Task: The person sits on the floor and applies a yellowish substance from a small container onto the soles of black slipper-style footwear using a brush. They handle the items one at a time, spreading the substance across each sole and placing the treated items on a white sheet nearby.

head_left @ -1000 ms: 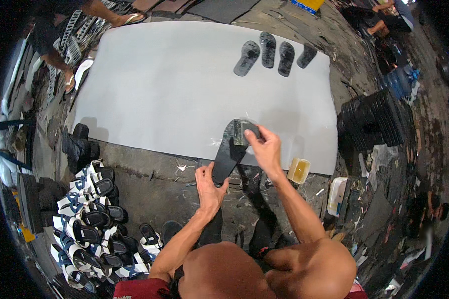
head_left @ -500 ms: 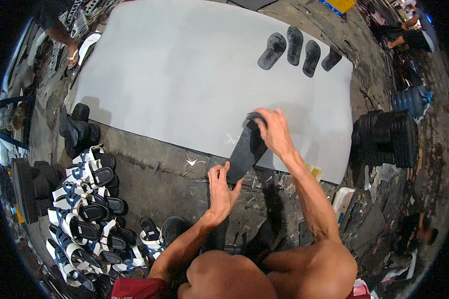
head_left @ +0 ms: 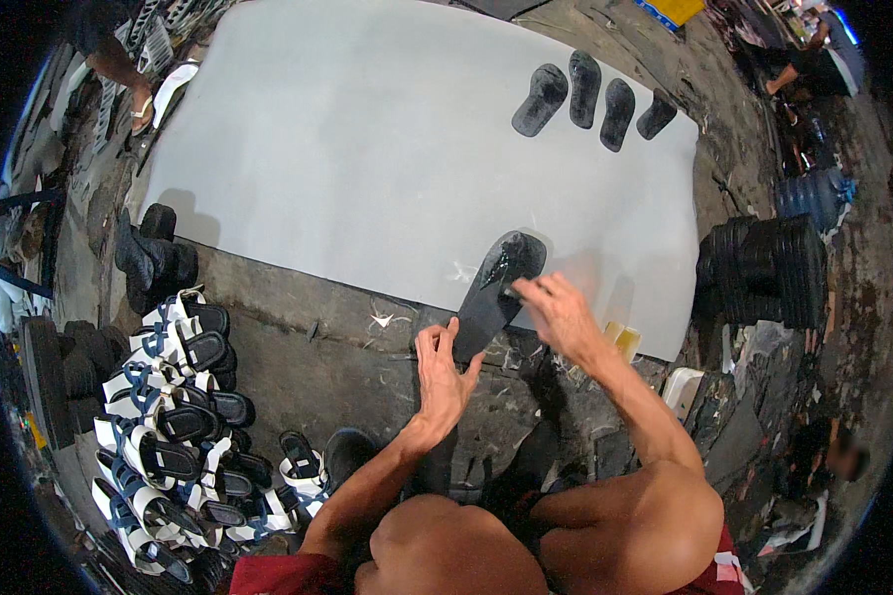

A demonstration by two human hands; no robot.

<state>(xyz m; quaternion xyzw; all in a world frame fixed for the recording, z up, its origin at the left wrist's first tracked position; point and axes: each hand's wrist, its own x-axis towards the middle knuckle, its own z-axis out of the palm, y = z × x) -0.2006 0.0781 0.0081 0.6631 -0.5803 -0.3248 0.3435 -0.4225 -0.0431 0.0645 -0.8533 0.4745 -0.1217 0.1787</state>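
Note:
A black shoe sole (head_left: 483,309) lies aslant over the near edge of a big pale grey sheet (head_left: 347,149), its toe end on the sheet. The toe half has a wet, shiny patch. My left hand (head_left: 441,377) grips the heel end between thumb and fingers. Beside the sole's right edge, my right hand (head_left: 564,315) is closed in a pinch; a small dark thing shows at its fingertips, too small to name. Several more black soles (head_left: 617,114) with a glossy surface lie at the sheet's far right.
White and navy sandals (head_left: 179,421) are heaped at my left. A stack of black soles (head_left: 761,273) stands right of the sheet, near a blue plastic bottle (head_left: 814,196). A yellowish container (head_left: 620,340) sits by my right forearm. Another person's foot (head_left: 141,109) is at the far left.
My right hand has moved from the sole's toe end down and right to its side, uncovering the shiny patch. My left hand keeps its hold on the heel.

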